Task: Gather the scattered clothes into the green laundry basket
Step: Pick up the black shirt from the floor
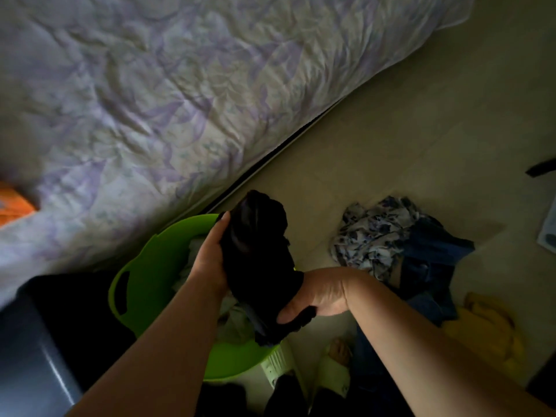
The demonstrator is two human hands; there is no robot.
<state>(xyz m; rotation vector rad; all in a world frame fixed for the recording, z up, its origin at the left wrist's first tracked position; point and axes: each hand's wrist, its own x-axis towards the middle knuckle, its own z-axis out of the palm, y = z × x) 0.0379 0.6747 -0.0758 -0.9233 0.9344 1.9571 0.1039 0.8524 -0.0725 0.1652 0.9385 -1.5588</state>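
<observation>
Holding a black garment (258,260) between them, the left hand (210,260) and right hand (319,296) both grip it. It hangs right above the green laundry basket (144,275), which holds pale clothes.

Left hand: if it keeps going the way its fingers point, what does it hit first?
Probably the bed. The left hand, gripping the black garment over the green basket, points up-frame past the basket's far rim toward the mattress edge. Depth is unclear in this view.
</observation>
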